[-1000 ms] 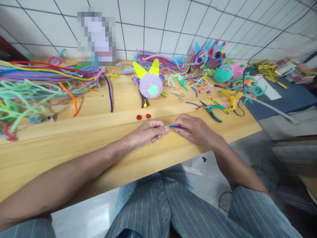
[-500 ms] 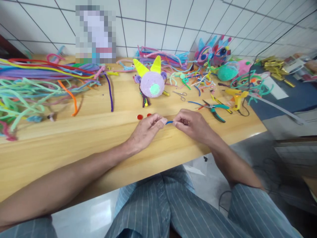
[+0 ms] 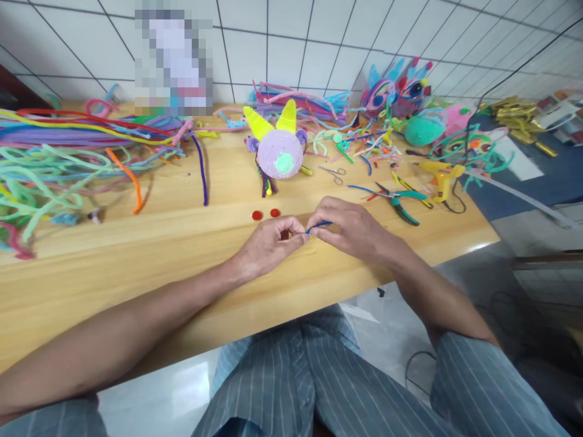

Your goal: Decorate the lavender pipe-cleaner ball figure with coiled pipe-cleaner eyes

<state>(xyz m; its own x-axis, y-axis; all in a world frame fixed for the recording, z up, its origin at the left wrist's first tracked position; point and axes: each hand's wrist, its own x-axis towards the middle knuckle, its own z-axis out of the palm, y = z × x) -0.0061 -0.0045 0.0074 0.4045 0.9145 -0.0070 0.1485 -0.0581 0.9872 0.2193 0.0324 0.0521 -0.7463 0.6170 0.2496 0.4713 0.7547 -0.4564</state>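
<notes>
A short blue pipe cleaner (image 3: 322, 223) runs between my two hands above the wooden table. My left hand (image 3: 276, 243) pinches its left end between thumb and forefinger. The fingers of my right hand (image 3: 348, 226) are closed on the same piece, close against the left fingertips. Two red discs (image 3: 257, 215) lie on the table just beyond my left hand. Farther back stands a lilac ball-shaped figure (image 3: 279, 155) with yellow horns and a mint-green round patch.
Pliers (image 3: 401, 200), small scissors (image 3: 334, 175) and a yellow glue gun (image 3: 441, 177) lie to the right. Heaped pipe cleaners (image 3: 68, 136) cover the left of the table (image 3: 136, 273). More colourful figures (image 3: 396, 91) stand by the tiled wall.
My hands have come together, narrowing the gap between the fingertips. More of the blue pipe cleaner now shows at my right hand, and the second red disc is uncovered.
</notes>
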